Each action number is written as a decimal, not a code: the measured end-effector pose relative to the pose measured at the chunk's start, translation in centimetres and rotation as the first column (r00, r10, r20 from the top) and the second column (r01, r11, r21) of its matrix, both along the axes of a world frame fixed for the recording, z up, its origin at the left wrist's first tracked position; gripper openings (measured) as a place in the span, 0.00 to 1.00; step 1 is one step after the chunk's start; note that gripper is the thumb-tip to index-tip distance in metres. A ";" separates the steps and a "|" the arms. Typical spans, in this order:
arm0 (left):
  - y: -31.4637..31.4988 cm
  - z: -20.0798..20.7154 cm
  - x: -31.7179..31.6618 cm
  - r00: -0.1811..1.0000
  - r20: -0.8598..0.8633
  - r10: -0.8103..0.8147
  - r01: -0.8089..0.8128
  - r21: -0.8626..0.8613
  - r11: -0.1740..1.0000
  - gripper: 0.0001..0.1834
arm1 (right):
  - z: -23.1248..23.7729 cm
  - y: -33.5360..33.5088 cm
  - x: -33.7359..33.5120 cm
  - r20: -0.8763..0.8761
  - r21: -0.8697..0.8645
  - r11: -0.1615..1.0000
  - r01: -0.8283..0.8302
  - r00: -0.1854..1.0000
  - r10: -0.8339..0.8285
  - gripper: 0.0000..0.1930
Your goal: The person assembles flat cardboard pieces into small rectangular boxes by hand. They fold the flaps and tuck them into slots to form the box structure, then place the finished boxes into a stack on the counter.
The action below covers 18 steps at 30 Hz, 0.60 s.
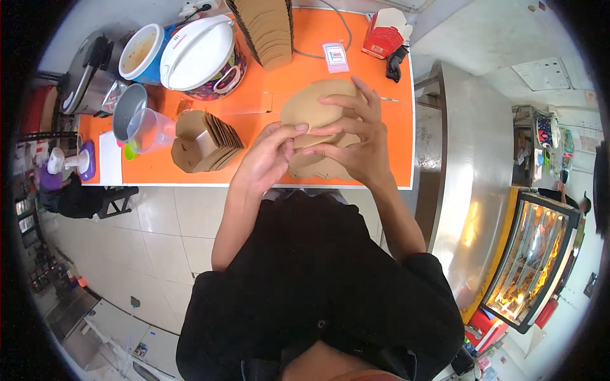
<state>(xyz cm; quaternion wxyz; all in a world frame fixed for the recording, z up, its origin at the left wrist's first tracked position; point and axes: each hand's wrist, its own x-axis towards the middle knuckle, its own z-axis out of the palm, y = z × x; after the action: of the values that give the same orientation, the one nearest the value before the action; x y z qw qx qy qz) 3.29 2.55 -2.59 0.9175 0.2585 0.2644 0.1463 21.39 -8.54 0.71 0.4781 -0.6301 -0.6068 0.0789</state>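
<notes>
Between my hands is a brown cardboard box blank (311,105), partly folded, its rounded panel standing up at the far side. My left hand (270,155) pinches its near left edge between thumb and fingers. My right hand (362,136) grips it from the right, with the fingers spread over the far panel and the thumb on the near side. Beneath them more flat cardboard blanks (327,167) lie by the table's front edge, partly hidden by my hands. Left of my left hand sits a nested stack of folded cardboard boxes (219,149), open side facing left.
The orange table (254,136) also bears a tall cardboard stack (264,32), a white-lidded tub (197,54), a clear plastic jug (149,130), a grey bowl (130,105), red cartons (386,35) and a small card (335,57). A metal counter (460,190) and a lit display case (530,260) stand right.
</notes>
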 end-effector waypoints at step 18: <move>1.6 2.8 -0.9 0.963 -0.259 -0.073 0.175 0.398 0.900 0.21 | 0.2 -1.4 1.0 0.141 0.047 0.997 -0.056 0.989 0.049 0.15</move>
<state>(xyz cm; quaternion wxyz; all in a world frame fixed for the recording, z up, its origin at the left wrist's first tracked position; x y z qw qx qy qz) 2.37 4.19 0.25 0.8102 0.4806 0.3176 0.1082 22.35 -9.93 0.87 0.4480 -0.6055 -0.6570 0.0317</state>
